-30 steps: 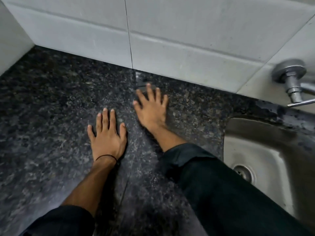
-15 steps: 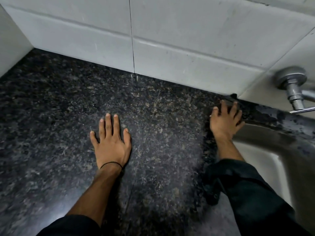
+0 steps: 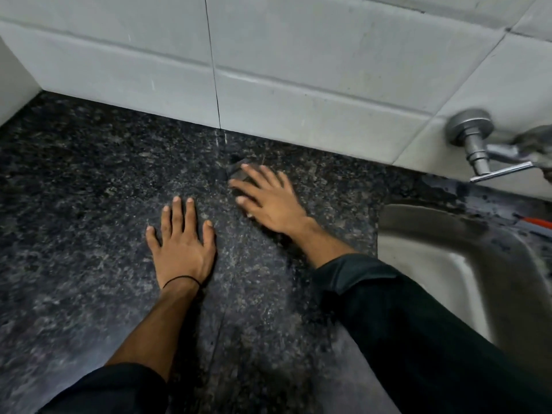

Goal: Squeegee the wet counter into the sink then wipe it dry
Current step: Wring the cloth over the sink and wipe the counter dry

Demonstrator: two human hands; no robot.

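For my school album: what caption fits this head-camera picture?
Left hand and right hand spread on the dark counter beside the steel sink, a small dark thing under the right.

I find nothing to read: no lettering, label, brand or number shows on the bench (image 3: 89, 189), the wall tiles (image 3: 298, 55), the tap (image 3: 470, 128) at two o'clock or the sink (image 3: 433, 264).

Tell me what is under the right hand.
A dark flat thing shows past the fingertips of the right hand, pressed on the counter. The hand covers the rest, so whether it is cloth or squeegee cannot be told.
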